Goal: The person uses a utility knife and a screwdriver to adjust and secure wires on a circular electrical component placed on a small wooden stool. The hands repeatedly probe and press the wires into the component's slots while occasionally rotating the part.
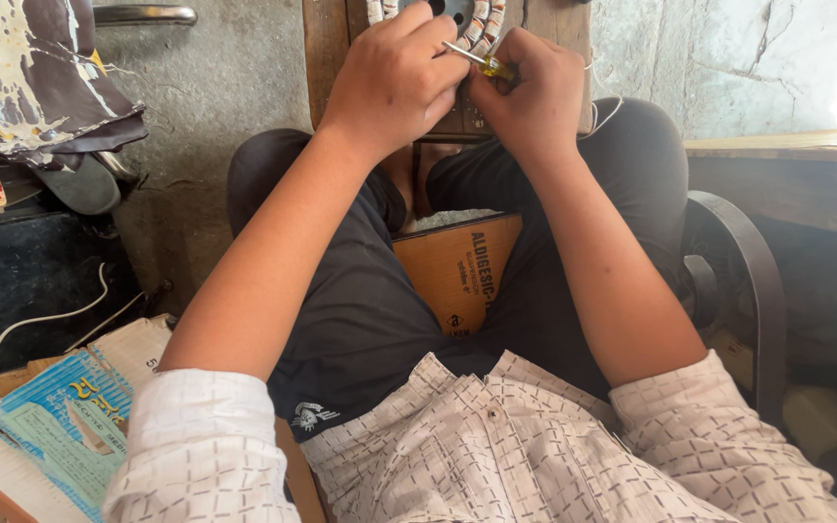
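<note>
My hands: left hand (394, 77) curled, fingers pressed down on the round grey part (457, 12) at the wooden board's (326, 48) top edge. Right hand (535, 92) closed around a small yellow-handled screwdriver (481, 63), tip pointing toward the left fingers. Orange cardboard box (457, 271) wedged between my knees. Blue booklets (60, 416) lie at lower left.

White short-sleeve shirt (496, 446), fine brown grid-dash print, buttoned front, sleeves rolled above elbows. Dark charcoal trousers (360, 320) with a small white emblem near the left hip. Forearms bare.
</note>
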Available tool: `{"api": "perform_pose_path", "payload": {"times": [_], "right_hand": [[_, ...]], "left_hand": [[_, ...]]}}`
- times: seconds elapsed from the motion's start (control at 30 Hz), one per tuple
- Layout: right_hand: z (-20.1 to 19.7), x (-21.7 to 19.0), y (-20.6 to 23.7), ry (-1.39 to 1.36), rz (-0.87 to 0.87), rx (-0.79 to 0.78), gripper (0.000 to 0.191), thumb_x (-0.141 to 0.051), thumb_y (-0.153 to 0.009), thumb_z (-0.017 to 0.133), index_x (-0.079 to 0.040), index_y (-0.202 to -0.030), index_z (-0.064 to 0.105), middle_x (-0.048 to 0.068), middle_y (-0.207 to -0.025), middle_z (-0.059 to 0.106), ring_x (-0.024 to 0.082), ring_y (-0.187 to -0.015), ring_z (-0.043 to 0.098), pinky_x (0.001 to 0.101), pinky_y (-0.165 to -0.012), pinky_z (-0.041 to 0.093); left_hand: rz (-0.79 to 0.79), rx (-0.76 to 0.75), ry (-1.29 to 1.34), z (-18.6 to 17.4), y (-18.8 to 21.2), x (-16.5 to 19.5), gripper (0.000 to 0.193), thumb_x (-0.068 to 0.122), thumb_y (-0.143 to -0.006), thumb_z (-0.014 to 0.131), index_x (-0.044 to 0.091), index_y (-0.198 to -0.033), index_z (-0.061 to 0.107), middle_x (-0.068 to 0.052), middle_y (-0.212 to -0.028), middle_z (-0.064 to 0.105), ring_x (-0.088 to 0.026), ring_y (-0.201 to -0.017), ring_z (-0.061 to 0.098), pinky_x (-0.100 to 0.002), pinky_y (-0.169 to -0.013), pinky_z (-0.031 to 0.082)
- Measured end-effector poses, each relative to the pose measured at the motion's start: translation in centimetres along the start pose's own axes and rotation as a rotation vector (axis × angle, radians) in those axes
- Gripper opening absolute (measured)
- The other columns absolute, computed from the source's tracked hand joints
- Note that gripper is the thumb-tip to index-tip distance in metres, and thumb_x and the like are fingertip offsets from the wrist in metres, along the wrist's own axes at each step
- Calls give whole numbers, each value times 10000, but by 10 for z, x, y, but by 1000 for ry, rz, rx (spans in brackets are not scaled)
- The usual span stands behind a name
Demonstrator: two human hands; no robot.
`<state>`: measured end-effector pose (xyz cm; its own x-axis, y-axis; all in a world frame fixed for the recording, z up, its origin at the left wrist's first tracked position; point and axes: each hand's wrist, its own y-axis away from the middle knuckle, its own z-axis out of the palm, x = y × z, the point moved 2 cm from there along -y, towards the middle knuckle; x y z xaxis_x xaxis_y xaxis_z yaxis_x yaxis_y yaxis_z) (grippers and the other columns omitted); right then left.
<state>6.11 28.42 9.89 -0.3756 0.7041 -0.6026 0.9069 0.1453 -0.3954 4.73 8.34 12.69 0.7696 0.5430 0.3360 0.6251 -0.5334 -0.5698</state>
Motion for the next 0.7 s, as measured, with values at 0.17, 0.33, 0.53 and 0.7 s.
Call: {"api": "perform_pose_path", "payload": {"times": [0.17, 0.33, 0.53, 0.7], "right_hand": [[-14, -1, -4, -65, 203, 37, 305, -126, -902, 820, -11, -807, 553, 109, -651, 592, 224, -578, 599, 349, -581, 469], [-47, -18, 16, 52, 270, -141, 259, -291, -1040, 792, -55, -949, 733, 84, -739, 670, 200, -630, 631, 368, -598, 463], [-57, -33, 21, 281, 41, -85, 220, -322, -956, 834, -126, -1055, 817, 52, -855, 686, 247, -742, 678, 376, -637, 511], [-48, -35, 15, 389, 11, -101, 231, -376, -930, 868, -158, -995, 825, 27, -786, 661, 260, -685, 661, 391, -592, 493]], "left_hand": [[-33, -9, 94, -5, -3, 1, 146, 66, -825, 804, 95, -886, 674, -28, -917, 568, -226, -935, 590, -365, -779, 541], [-19, 1, 119, -5, 5, -1, 153, 53, -858, 793, 78, -938, 666, -30, -955, 585, -226, -956, 600, -359, -824, 551], [-39, 20, 139, -2, 11, -5, 169, 63, -871, 821, 75, -900, 655, -37, -946, 595, -232, -955, 610, -359, -818, 554], [-38, 30, 142, -5, 10, -4, 183, 65, -858, 827, 75, -883, 646, -39, -935, 595, -237, -949, 613, -365, -813, 553]]}}
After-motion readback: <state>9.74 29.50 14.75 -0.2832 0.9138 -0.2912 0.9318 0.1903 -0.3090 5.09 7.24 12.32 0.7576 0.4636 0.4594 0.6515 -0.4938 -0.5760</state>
